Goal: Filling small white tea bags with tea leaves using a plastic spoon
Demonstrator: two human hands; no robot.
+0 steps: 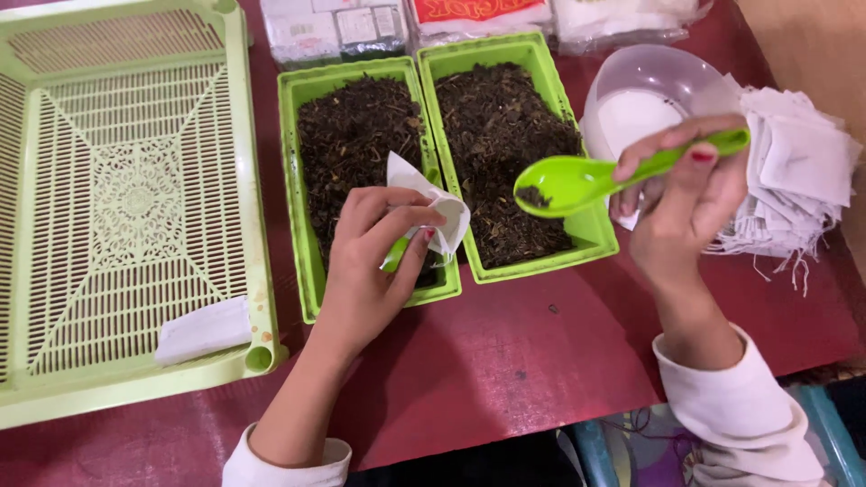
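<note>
Hiding part of sachet (431, 206): left hand (374, 257).

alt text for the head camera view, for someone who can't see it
Seen from above, a person's left hand holds a small white paper sachet open over two green tubs of dark dried leaves, while the right hand holds a green plastic spoon carrying a few leaves. A pale green slotted tray lies to the left and a heap of empty sachets to the right on a red table.

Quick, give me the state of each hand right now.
Left hand: closed, pinching a small white paper filter bag open.
Right hand: closed, holding a bright green plastic spoon.
</note>
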